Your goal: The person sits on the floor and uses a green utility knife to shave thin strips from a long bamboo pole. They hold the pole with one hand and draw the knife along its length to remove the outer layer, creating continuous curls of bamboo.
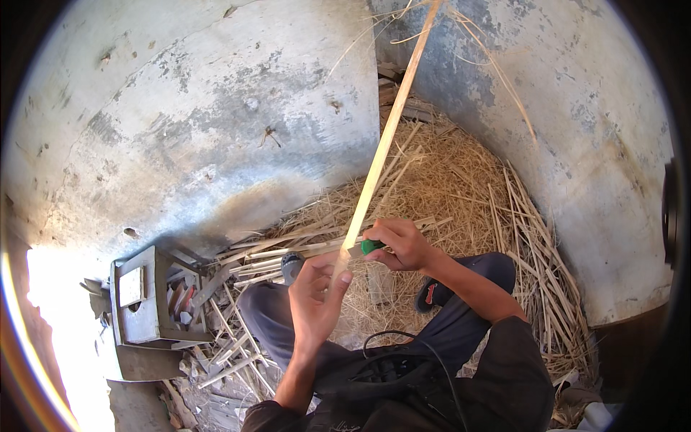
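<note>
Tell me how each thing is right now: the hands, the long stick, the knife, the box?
left hand: gripping the strip's near end
right hand: closed on the knife
cane strip: long, held slanting up and away
green-handled knife: pressed against the strip
metal box: on the ground, open
straw shavings: piled loose

The long strip (381, 151) running toward twelve o'clock is pale split cane, smooth and matt. The tool handle (371, 247) is glossy green plastic. The straw heap (446, 187) at one o'clock looks dry and coarse. The wall (187, 122) at ten o'clock is rough, stained plaster.
</note>
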The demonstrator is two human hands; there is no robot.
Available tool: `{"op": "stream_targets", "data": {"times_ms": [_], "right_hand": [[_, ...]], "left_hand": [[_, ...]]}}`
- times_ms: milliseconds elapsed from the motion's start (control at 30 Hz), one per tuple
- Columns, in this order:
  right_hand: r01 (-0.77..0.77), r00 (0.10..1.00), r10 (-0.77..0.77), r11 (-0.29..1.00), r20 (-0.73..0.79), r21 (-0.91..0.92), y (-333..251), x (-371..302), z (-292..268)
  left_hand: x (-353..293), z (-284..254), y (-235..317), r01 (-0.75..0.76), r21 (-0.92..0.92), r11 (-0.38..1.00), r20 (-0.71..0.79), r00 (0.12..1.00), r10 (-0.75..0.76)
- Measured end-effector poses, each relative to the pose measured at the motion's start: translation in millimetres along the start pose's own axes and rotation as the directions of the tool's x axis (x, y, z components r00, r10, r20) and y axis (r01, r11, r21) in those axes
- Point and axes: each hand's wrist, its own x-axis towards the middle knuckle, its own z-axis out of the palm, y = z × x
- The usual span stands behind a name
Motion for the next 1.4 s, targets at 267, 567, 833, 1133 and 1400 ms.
{"op": "stream_targets", "data": {"times_ms": [267,567,833,1133,1400], "right_hand": [[0.018,1.0,-0.018,1.0,0.011,-0.002,-2.8,1.6,-2.5],[0.02,0.999,-0.024,0.996,-0.044,-0.084,-9.3,4.7,-3.7],[-0.05,0.995,0.038,0.991,-0.094,-0.124,1.7,7.8,-9.4],[-0.013,0.998,0.008,0.995,-0.055,-0.099,2.7,7.4,-11.0],[0.011,1.0,-0.013,0.986,-0.008,-0.168,-7.0,12.1,-12.2]], "left_hand": [[-1.6,-1.1,2.6,0.015,0.002,1.0,0.077,0.997,-0.015],[-0.3,1.1,-4.9,0.017,0.025,1.0,0.072,0.997,-0.019],[4.0,2.9,-7.2,0.006,0.097,0.995,0.003,1.0,-0.007],[4.0,2.7,-9.2,0.013,0.072,0.997,0.023,1.0,-0.014],[7.0,7.4,-10.0,-0.056,0.118,0.991,-0.02,0.998,0.059]]}}
